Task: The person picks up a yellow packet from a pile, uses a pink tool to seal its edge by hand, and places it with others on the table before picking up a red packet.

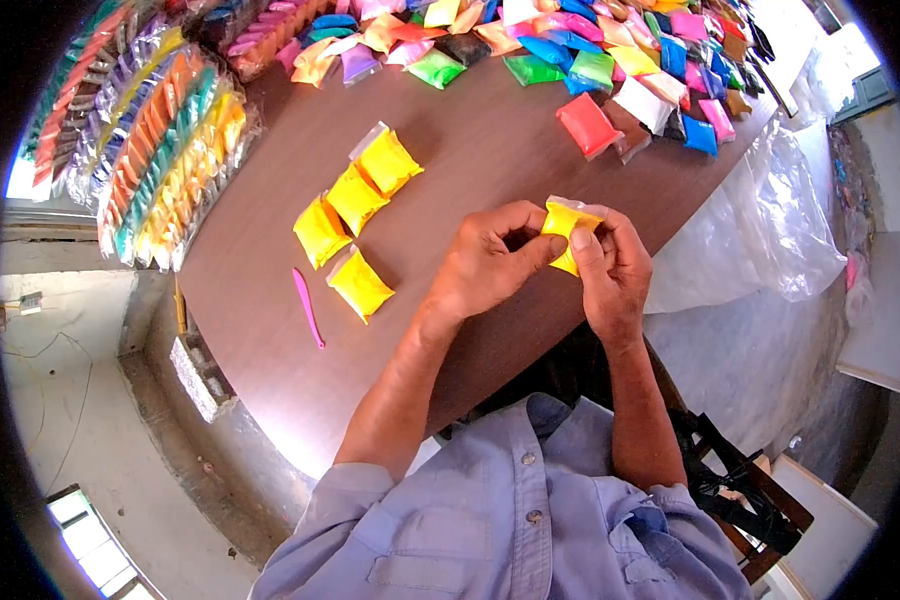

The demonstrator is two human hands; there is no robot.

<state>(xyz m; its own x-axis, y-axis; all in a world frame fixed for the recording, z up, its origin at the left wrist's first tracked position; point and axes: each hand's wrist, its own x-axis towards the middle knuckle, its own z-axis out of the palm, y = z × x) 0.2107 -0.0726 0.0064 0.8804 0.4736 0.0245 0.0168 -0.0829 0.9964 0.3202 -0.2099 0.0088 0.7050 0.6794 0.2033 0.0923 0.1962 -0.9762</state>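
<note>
Between my two hands, just above the table's near edge, is a small yellow packet (567, 222) with a clear rim. My left hand (495, 255) pinches its left side with thumb and fingers. On the right side, my right hand (610, 262) grips it with the thumb in front. Left of my hands lie several more yellow packets (357, 198) on the brown table (450, 150), one of them a little nearer (361, 285). A pink plastic tool (308, 308), slim and slightly curved, rests beside them.
A heap of small packets in many colours (580, 60) covers the table's far side. A red packet (588, 126) lies at its near edge. Long clear bags of packets (170, 150) are stacked at the far left. Clear plastic sheeting (760, 220) hangs right of the table.
</note>
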